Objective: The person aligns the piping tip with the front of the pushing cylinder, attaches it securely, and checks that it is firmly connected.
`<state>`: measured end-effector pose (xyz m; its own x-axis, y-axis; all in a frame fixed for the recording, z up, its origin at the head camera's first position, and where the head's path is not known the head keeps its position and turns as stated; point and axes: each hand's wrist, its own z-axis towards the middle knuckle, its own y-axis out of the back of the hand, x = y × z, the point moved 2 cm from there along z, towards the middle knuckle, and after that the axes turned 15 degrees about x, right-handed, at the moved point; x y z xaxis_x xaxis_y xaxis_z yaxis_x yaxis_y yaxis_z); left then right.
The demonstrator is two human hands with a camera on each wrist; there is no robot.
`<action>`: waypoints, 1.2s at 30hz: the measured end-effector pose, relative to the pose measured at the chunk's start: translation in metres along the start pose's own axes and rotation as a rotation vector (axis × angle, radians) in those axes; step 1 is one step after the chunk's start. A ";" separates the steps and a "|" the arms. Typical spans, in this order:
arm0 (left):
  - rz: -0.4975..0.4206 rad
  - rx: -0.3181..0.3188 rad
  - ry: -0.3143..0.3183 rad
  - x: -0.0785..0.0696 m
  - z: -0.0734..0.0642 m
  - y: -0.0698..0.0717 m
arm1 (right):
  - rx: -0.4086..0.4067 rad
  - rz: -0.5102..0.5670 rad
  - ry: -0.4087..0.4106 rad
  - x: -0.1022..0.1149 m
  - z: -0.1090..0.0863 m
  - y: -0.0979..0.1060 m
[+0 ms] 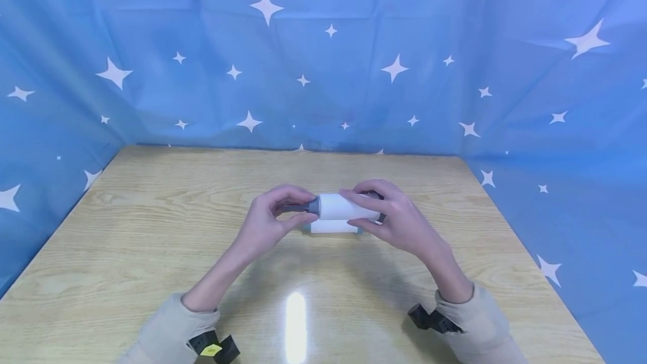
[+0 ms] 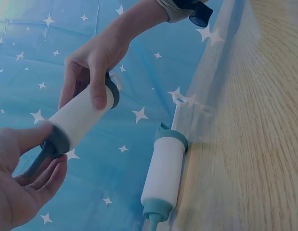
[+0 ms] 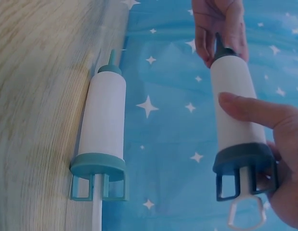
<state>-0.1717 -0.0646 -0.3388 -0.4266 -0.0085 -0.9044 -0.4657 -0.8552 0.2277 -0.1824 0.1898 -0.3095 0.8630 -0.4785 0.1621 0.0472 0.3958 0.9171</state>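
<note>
A large white syringe (image 1: 331, 206) with a dark blue-grey nozzle cap and matching end collar is held in the air between both hands. My left hand (image 1: 265, 221) pinches the nozzle cap (image 2: 56, 140) with thumb and fingers. Around the barrel's other end, my right hand (image 1: 399, 218) grips near the collar (image 3: 245, 156), its thumb on the white wall. From that collar a white ring handle (image 3: 247, 212) sticks out. Beneath, a second white syringe (image 3: 104, 118) with teal ends lies on the table, touched by neither hand; its plunger rod (image 3: 97, 204) extends from the collar.
Everything is over a light wood-grain table (image 1: 151, 240). A blue curtain with white stars (image 1: 328, 89) closes off the back and both sides. Black wrist cameras (image 1: 214, 346) are strapped over the sleeves. A bright light reflection lies on the table's front part.
</note>
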 end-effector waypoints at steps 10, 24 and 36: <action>-0.010 0.035 0.105 0.001 0.000 0.002 | -0.023 -0.014 0.031 0.001 -0.001 0.000; 0.090 0.101 0.085 0.001 -0.002 0.009 | -0.020 0.009 0.041 0.003 0.000 -0.001; 0.061 0.046 0.017 -0.002 -0.002 0.008 | -0.042 0.007 0.055 0.003 -0.001 -0.003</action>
<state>-0.1730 -0.0723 -0.3355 -0.4423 -0.0693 -0.8942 -0.4740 -0.8283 0.2986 -0.1799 0.1880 -0.3118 0.8898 -0.4318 0.1473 0.0606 0.4319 0.8999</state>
